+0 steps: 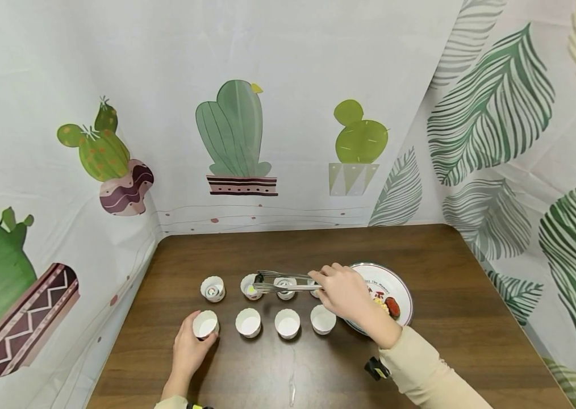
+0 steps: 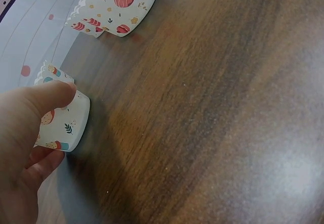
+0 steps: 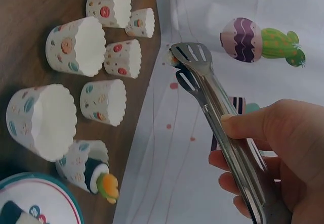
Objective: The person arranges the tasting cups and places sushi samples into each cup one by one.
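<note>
My left hand [image 1: 192, 342] grips a white paper baking cup [image 1: 206, 324] at the front left; in the left wrist view the thumb [image 2: 61, 93] presses its printed side and fingers curl beneath. My right hand [image 1: 341, 291] holds metal tongs [image 3: 223, 118] pointing left over the back row of cups. A small dark piece [image 1: 259, 279] is pinched between the tong tips, mostly hidden by them in the right wrist view. Below the tips in the head view stands another baking cup [image 1: 248, 291] in the back row.
Several more baking cups stand in two rows, including front ones [image 1: 249, 323] [image 1: 287, 324] and a back-left one [image 1: 213, 289] with something inside. A sushi-like piece [image 3: 104, 181] pokes from the cup by the plate. The white plate [image 1: 403, 282] bears red and yellow pieces. Printed cloth [image 1: 298, 113] hangs behind.
</note>
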A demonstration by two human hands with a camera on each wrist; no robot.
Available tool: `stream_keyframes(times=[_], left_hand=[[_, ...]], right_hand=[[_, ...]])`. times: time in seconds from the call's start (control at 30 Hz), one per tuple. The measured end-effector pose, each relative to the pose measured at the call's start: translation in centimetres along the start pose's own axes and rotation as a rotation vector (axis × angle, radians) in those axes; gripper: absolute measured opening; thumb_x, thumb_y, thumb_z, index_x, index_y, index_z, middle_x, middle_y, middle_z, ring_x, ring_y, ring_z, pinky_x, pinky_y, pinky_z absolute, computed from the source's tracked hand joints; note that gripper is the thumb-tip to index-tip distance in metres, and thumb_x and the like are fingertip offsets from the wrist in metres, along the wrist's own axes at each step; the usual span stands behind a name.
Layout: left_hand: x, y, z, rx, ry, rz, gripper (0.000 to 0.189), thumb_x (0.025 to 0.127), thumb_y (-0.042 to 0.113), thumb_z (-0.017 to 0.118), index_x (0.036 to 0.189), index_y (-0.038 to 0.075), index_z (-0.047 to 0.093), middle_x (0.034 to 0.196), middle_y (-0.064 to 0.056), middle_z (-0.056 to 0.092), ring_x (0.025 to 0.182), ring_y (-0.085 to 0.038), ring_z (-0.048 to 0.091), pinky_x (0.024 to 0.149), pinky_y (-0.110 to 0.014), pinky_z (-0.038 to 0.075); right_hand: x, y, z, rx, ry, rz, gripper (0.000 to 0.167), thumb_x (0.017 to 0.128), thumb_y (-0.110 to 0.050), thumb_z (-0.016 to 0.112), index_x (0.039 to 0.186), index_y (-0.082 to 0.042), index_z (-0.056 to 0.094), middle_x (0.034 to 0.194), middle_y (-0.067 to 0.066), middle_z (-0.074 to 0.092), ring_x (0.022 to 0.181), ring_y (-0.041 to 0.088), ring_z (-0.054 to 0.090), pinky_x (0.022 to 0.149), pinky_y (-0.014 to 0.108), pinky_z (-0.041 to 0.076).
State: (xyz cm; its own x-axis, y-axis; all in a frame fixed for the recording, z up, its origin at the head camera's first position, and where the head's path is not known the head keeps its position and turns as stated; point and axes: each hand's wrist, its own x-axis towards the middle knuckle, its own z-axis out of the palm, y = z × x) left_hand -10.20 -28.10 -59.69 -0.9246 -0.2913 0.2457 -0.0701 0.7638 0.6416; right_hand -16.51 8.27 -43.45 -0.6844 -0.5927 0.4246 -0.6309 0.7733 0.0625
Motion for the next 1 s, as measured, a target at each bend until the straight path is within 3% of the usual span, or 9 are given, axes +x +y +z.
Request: stream_keyframes(times=[0.6, 1.0], left_hand=[[0.1, 0.4, -0.2, -0.009, -0.002, -0.009, 0.069, 0.060, 0.012, 0.082, 0.121, 0.001, 0.051, 0.115, -0.022, 0.057, 0.102, -0.042, 0.055, 0.080, -0.054, 0.043], [0.0, 0.2, -0.1, -0.009, 0.006, -0.009, 0.069, 0.059, 0.011, 0.082, 0.120, 0.001, 0.051, 0.114, -0.022, 0.057, 0.102, -0.041, 0.056, 0.080, -0.053, 0.043]], right_hand=[[2.1, -4.0, 2.6, -0.017, 0.009, -0.075, 0.033, 0.072, -0.031, 0.072, 0.103, -0.022, 0.066, 0.082, -0.004, 0.064, 0.072, 0.016, 0.057, 0.061, 0.029, 0.046], [3.0, -6.7, 4.1, -0.044, -0.065, -0.088, 0.032, 0.075, -0.036, 0.069, 0.104, -0.025, 0.065, 0.088, -0.006, 0.065, 0.081, 0.014, 0.059, 0.062, 0.027, 0.046]])
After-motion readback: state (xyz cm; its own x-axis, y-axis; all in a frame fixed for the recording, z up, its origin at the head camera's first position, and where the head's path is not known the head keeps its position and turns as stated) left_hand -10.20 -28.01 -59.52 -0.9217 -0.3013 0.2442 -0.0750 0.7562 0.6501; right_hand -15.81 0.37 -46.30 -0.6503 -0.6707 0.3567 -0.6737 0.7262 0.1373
